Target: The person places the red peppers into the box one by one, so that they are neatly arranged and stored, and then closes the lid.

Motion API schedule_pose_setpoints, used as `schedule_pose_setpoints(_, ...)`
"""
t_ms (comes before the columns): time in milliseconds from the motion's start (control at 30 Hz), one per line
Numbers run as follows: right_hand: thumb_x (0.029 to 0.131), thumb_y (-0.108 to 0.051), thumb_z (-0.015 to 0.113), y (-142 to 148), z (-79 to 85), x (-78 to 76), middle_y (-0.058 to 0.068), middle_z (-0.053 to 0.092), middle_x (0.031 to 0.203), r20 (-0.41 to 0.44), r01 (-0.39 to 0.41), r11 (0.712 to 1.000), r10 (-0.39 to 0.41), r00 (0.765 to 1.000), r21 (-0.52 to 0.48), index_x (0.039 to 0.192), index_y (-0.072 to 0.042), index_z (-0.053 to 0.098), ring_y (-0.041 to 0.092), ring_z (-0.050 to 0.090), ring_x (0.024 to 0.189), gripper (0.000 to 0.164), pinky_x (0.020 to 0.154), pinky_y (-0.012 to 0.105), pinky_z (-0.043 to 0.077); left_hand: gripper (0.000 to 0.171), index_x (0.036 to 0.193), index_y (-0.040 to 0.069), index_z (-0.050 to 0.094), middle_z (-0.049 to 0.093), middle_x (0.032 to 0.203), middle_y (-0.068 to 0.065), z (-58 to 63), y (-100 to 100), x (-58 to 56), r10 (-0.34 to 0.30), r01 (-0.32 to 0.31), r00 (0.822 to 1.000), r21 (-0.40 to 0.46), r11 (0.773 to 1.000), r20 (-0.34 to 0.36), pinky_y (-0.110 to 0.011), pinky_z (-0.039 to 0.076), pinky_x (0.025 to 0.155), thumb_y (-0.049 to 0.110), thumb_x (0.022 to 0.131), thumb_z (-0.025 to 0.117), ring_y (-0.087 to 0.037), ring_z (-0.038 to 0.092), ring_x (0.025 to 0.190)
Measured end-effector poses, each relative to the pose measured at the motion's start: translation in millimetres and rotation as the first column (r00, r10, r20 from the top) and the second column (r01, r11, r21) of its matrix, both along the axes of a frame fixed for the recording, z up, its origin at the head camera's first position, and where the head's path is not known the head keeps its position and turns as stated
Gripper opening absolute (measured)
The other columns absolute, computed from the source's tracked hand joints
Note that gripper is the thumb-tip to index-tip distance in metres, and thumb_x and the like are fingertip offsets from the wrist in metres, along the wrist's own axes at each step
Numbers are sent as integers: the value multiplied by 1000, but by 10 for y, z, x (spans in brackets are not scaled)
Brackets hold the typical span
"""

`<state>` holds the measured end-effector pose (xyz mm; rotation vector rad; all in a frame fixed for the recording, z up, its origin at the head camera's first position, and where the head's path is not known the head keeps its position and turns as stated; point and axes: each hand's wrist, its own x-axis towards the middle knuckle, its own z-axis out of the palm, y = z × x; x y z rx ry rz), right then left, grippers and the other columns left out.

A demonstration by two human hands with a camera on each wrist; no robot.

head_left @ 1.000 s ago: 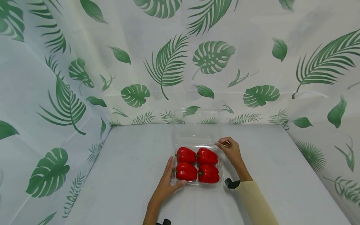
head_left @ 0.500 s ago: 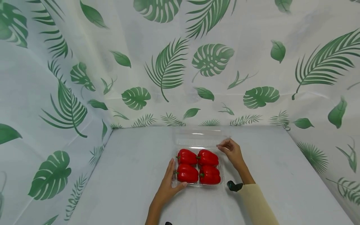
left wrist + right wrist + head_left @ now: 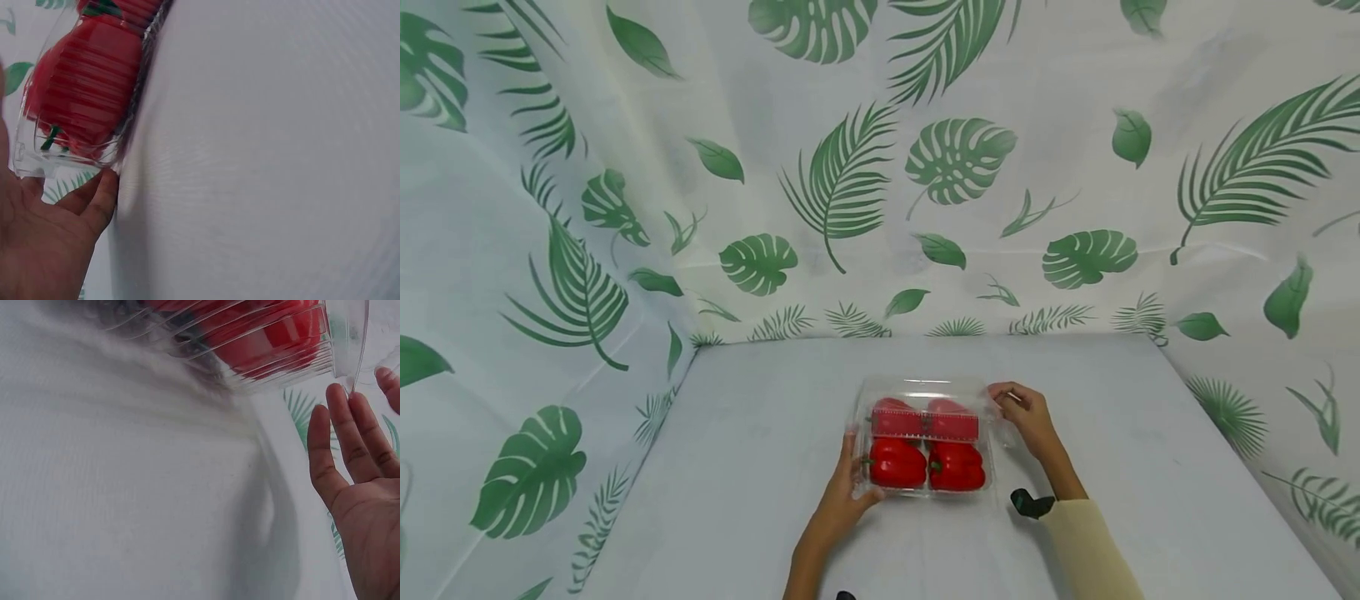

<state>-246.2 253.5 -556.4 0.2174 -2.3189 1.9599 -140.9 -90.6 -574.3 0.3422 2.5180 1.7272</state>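
Several red bell peppers point(image 3: 897, 463) sit in a clear hinged plastic container point(image 3: 988, 479) in the head view. Its clear lid point(image 3: 925, 387) stands tilted forward, overlapping the two rear peppers. My left hand point(image 3: 837, 504) rests around the front left corner, long fingers along the side and thumb at the front edge. In the left wrist view its fingertips point(image 3: 110, 178) touch the container's lower corner. With my right hand point(image 3: 1028, 417) I pinch the lid's right edge. In the right wrist view, the fingers point(image 3: 340, 400) and thumb lie on either side of that edge.
The container stands on a white-covered table point(image 3: 737, 467). Behind it rises a white cloth backdrop point(image 3: 865, 192) printed with green leaves, which also covers both sides. A black strap piece point(image 3: 1032, 503) sits at my right wrist, by a pale yellow sleeve point(image 3: 1086, 542).
The lid has swung from upright at the back forward and down over the rear peppers, with my right hand moving along at its edge. My left hand has stayed at the front left corner.
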Motion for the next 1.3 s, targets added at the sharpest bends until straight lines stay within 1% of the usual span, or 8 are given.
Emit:
schedule_pose_setpoints(100,100,-23,57,-5,0,36,21,66,117,40,-26,1000,26,999,-9,112,11,61,6,66,99,36,81,24,60,73,158,29,2,11,165,-6,24,-41,5,-8,7,1000,60,998,15,-56,38,111,26,102,49,-41,36,142)
schedule_pose_setpoints(167,99,-25,58,-12,-5,63,20,66,116,54,-34,999,35,998,-6,114,10,60,4,67,100,38,83,25,59,57,158,32,7,12,165,-4,38,-66,2,-12,9,999,104,995,31,-58,37,111,29,107,32,-44,33,143)
schedule_pose_setpoints(333,98,-17,59,-31,-22,140,14,66,114,54,-47,999,46,997,14,117,7,57,-2,65,98,31,82,22,59,52,158,28,9,13,165,-6,75,-127,-7,-11,-1,997,160,987,73,-62,41,106,39,108,11,-50,33,140)
schedule_pose_setpoints(500,98,-13,58,-80,11,246,24,60,119,35,-54,998,54,998,13,121,7,55,-1,62,98,30,76,24,60,51,158,24,14,18,164,-9,67,-152,-9,-4,-8,997,160,987,76,-65,39,107,32,109,24,-46,27,144)
schedule_pose_setpoints(700,99,-27,58,-109,-108,348,15,62,120,54,7,998,-10,998,64,134,-7,52,-1,62,96,41,75,21,59,51,156,22,26,25,162,-8,9,-155,3,6,-13,998,112,994,56,-57,34,113,34,107,36,-38,32,144)
schedule_pose_setpoints(900,102,-30,53,-164,-82,652,21,60,123,113,36,997,-43,993,63,149,-11,34,-1,62,96,55,74,23,59,51,155,22,29,29,160,-5,-9,-158,33,3,-10,998,120,993,61,-49,41,111,34,106,37,-35,36,143)
schedule_pose_setpoints(1100,104,-21,48,-154,-72,996,11,63,106,181,29,999,-32,983,17,140,-2,40,6,63,85,42,68,28,59,51,155,18,29,29,160,-6,-18,-154,49,3,-7,999,116,993,39,-49,30,116,27,106,40,-32,26,147)
schedule_pose_setpoints(1300,102,-18,50,-84,-50,1204,8,64,94,283,-114,993,113,952,-15,123,9,44,13,66,80,34,63,35,60,52,155,14,27,28,160,-11,3,-153,50,-15,13,1000,111,994,20,-50,31,114,20,105,42,-37,31,144)
